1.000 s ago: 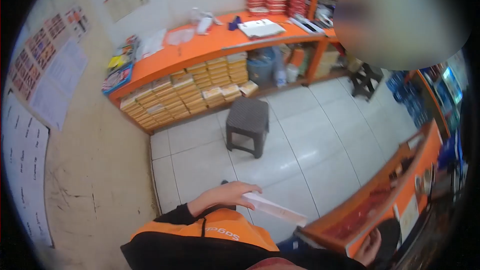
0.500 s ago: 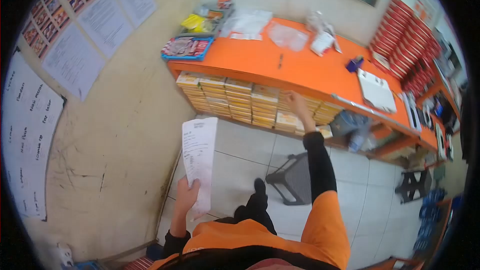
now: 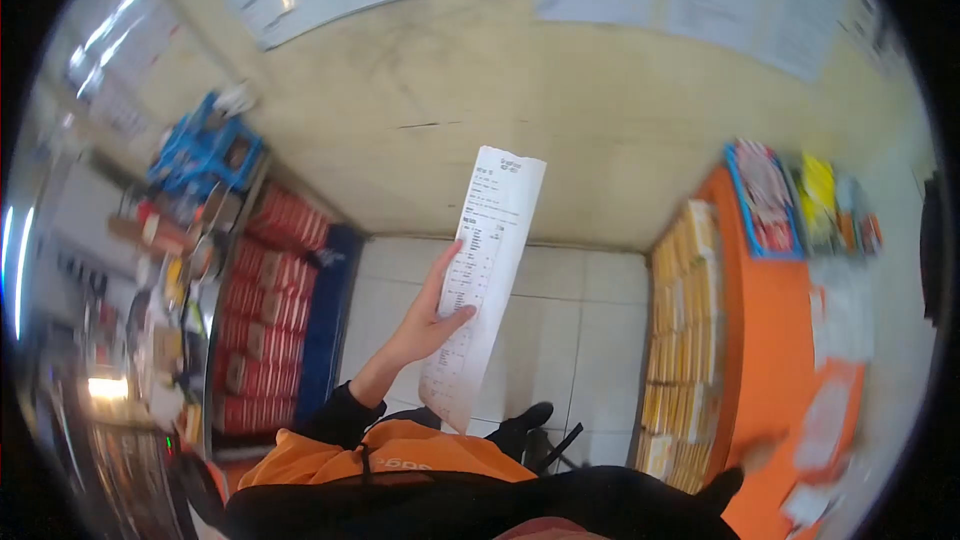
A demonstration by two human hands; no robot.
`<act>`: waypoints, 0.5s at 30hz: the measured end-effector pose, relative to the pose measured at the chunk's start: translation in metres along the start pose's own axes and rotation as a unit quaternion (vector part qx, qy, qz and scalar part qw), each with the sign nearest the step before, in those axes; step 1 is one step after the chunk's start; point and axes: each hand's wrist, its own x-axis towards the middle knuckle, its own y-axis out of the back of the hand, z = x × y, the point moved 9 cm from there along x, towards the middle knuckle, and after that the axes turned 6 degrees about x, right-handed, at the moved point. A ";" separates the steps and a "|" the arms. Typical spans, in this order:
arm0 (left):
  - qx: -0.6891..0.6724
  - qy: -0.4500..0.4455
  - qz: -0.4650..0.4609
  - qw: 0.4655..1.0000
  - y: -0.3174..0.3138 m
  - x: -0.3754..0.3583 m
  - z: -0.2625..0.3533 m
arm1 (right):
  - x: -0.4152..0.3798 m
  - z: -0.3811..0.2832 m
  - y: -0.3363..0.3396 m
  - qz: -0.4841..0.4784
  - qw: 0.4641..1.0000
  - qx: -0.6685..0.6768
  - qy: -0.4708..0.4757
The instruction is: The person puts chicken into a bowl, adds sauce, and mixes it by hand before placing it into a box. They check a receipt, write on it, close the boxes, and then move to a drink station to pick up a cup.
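Observation:
A long white printed receipt (image 3: 490, 250) hangs in front of me, tilted, its lower end near my orange shirt. My left hand (image 3: 432, 325) grips its left edge, the thumb lying over the printed side. At the far right, my right hand (image 3: 762, 450) is smeared by motion over the orange counter (image 3: 765, 340), its fingers unclear. Close to that hand, clear plastic (image 3: 825, 420) lies on the counter.
Under the counter are stacks of yellow-and-white boxes (image 3: 685, 330). A blue tray (image 3: 765, 200) of packets sits at the counter's far end. Red boxes (image 3: 265, 345) fill shelves on the left. A stool (image 3: 560, 450) stands low beside my foot.
My view has swung left, towards the wall and the red-box shelves. The receipt stays in my left hand and now appears mid-view. My right hand now shows over the counter at the right edge.

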 end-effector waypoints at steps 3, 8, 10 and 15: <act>0.095 0.018 0.082 0.992 -0.105 0.022 -0.010 | 0.051 -0.092 0.088 -0.137 0.973 0.011 0.185; 0.102 0.033 0.226 0.968 -0.133 0.032 -0.040 | 0.322 0.015 0.118 0.297 0.323 -0.790 0.429; 0.111 0.057 0.290 0.949 -0.128 0.020 -0.050 | 0.444 0.076 0.163 0.157 0.414 -0.835 0.327; 0.218 0.068 0.428 0.875 -0.120 0.001 -0.055 | 0.640 0.243 0.137 0.036 0.662 -0.736 0.137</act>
